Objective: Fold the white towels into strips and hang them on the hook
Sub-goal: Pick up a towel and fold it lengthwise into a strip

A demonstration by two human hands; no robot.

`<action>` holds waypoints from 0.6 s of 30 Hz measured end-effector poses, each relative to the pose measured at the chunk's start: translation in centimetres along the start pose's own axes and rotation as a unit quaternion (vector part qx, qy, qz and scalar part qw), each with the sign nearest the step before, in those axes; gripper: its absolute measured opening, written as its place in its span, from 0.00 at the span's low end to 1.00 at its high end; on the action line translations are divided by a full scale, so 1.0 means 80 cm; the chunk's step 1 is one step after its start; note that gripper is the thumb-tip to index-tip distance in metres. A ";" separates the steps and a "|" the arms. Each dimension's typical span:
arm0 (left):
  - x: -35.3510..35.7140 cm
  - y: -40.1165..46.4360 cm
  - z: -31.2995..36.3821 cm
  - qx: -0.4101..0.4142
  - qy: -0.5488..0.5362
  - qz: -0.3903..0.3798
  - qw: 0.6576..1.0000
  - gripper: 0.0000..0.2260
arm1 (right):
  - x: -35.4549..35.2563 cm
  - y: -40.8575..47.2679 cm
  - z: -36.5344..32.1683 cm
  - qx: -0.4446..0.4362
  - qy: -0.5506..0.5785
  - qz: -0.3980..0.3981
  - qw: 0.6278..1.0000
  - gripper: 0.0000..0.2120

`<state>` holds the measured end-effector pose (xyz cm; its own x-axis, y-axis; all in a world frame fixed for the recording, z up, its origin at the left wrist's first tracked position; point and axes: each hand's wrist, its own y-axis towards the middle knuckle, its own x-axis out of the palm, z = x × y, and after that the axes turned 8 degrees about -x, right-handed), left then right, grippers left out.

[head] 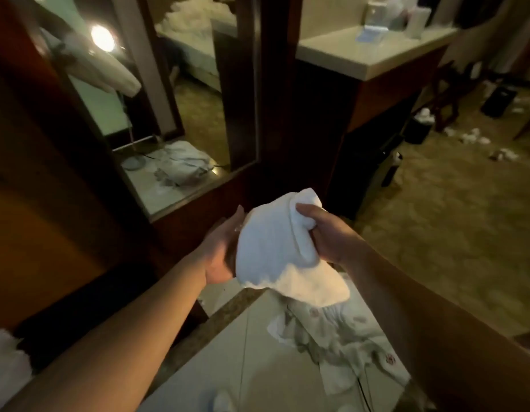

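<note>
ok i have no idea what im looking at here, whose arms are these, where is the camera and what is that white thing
There is no machine here. The one picture comes from a wide-angle camera worn on a person's head, looking forward and down, so both bare arms reach in from the bottom edge. The right hand grips the top of a white towel, fingers curled into the cloth. The left hand is open, its palm against the towel's side. The towel is bunched, not yet a neat strip. Below it lies a patterned cloth on a pale surface. Ahead stands a dark wooden frame with a mirror, and beyond it a pale counter. No hook is plainly visible.
</note>
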<state>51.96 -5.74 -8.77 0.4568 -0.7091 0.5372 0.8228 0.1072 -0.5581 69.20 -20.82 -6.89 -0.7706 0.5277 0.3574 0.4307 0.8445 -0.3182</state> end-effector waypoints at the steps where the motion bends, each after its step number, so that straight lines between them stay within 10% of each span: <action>1: -0.001 -0.016 0.007 0.010 0.006 0.000 1.000 0.28 | 0.021 0.000 -0.010 -0.001 -0.021 -0.017 1.000 0.48; 18: -0.107 -0.352 0.046 0.240 0.126 0.135 0.953 0.22 | 0.294 -0.059 0.074 -0.025 0.081 -0.179 0.980 0.38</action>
<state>26.13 -0.08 4.68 0.6281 -0.7486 0.2126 0.7741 0.5730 -0.2693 46.29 -12.96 -2.16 -0.7942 0.2001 0.5737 0.1716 0.9797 -0.1041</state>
